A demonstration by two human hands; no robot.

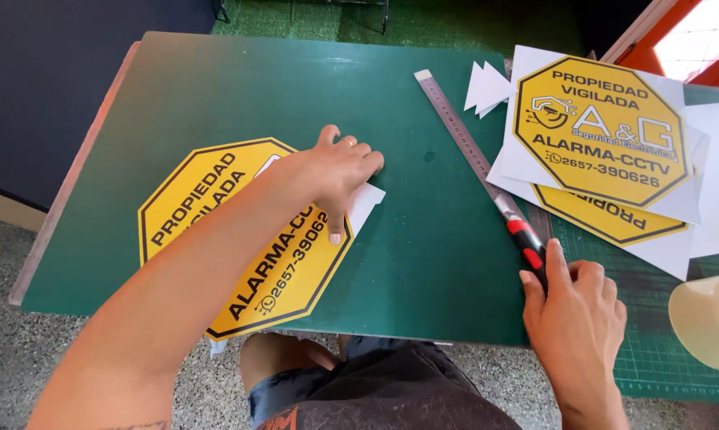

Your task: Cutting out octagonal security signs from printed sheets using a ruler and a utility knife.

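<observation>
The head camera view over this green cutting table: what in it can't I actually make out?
- Yellow octagonal sign: its middle is hidden under the left hand and forearm.
- Red and black utility knife: its rear end is covered by the right hand.
- Roll of clear tape: cut off by the right edge.
- Lower sign in the stack of printed sheets: mostly covered by the top sheet.

The tape roll (714,318) runs off the right edge, and the left hand (331,175) hides part of the yellow sign (216,231)
</observation>
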